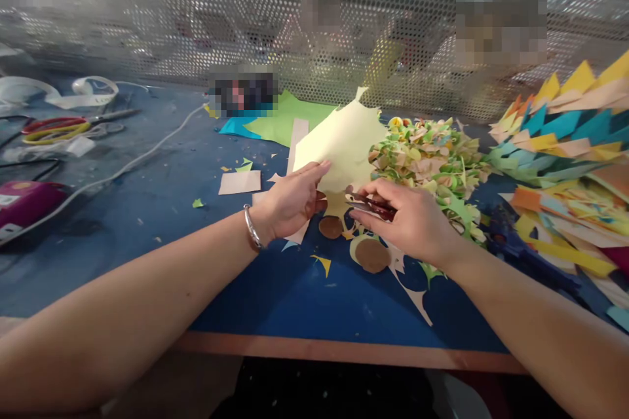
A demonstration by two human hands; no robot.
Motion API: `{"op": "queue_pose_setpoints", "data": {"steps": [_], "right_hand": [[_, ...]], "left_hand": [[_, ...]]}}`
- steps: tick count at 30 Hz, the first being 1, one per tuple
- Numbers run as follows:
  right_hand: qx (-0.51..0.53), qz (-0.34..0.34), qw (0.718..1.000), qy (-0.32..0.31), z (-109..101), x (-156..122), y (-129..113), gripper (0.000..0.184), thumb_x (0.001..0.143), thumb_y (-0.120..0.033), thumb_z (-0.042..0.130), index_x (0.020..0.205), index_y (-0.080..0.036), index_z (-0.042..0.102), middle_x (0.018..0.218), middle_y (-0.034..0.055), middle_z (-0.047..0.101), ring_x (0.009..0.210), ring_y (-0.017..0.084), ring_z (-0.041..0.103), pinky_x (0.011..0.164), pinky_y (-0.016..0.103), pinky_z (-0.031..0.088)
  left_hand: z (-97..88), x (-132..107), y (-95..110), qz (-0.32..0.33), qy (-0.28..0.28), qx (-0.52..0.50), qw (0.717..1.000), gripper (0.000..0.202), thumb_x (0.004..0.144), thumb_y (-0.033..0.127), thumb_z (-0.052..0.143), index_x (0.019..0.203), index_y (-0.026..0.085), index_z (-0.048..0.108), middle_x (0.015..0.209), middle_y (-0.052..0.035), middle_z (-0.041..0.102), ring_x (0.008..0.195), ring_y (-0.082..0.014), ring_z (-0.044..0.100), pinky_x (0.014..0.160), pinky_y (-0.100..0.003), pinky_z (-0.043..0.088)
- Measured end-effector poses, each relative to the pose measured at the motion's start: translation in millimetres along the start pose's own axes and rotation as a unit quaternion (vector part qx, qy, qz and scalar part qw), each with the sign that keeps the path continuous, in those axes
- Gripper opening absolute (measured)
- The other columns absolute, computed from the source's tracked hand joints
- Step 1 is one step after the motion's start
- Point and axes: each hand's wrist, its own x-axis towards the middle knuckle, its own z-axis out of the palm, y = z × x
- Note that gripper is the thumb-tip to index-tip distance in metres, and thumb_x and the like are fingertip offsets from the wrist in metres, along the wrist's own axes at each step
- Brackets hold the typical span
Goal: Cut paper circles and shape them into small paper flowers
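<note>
My left hand [295, 201] is closed on the near edge of a pale yellow paper sheet [339, 144], which is tilted up over the table and has a ragged, cut outline. In my right hand [407, 213] is a small pair of scissors [373, 205], its fingers wrapped round the handles and the blades pointing left at the sheet's lower edge. Below the hands lie a brown disc [331, 227] and another brown disc [372, 255] with a pale round piece partly under it. A cut-out paper scrap [417, 301] lies near my right wrist.
A heap of paper cuttings [427, 157] sits right of the sheet. Further right are layered zigzag papers [565, 118] and a dark blue tool [531, 252]. Green paper [289, 118] lies behind. Cables and a purple device [29, 206] are at left. A perforated metal panel [196, 19] stands at the back.
</note>
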Motion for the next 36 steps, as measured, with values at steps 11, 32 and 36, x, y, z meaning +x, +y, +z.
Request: {"op": "queue_pose_setpoints", "data": {"steps": [11,32,36], "right_hand": [[-0.067,0.018,0.985,-0.155,15,9,-4,0.026,0.082,-0.036,0.067,0.103,-0.021,0.065,0.091,0.0043,0.073,0.081,0.023,0.067,0.063,0.03,0.043],[0.141,0.066,0.988,0.016,9,13,19,0.007,0.079,-0.024,0.065,0.078,-0.018,0.062,0.065,-0.0018,0.059,0.058,0.012,0.054,0.056,0.025,0.042],[0.133,0.075,0.988,0.027,8,12,16,0.008,0.078,-0.025,0.065,0.076,-0.018,0.062,0.059,-0.0038,0.053,0.054,0.011,0.048,0.052,0.024,0.038]], "left_hand": [[-8.7,11,-1,0.074,0.061,0.011,0.995,0.01,0.092,0.028,0.057,0.091,0.02,0.062,0.083,-0.0006,0.059,0.062,-0.0118,0.049,0.063,-0.027,0.038],[13.0,-8,-17,-0.028,-0.026,-0.004,0.999,0.02,0.099,0.021,0.043,0.094,0.017,0.061,0.097,-0.0053,0.069,0.087,-0.0144,0.062,0.072,-0.026,0.044],[12.7,-10,-16,-0.033,-0.042,-0.012,0.998,0.016,0.093,0.015,0.05,0.079,0.017,0.057,0.082,-0.0008,0.063,0.075,-0.0104,0.057,0.067,-0.024,0.042]]}}
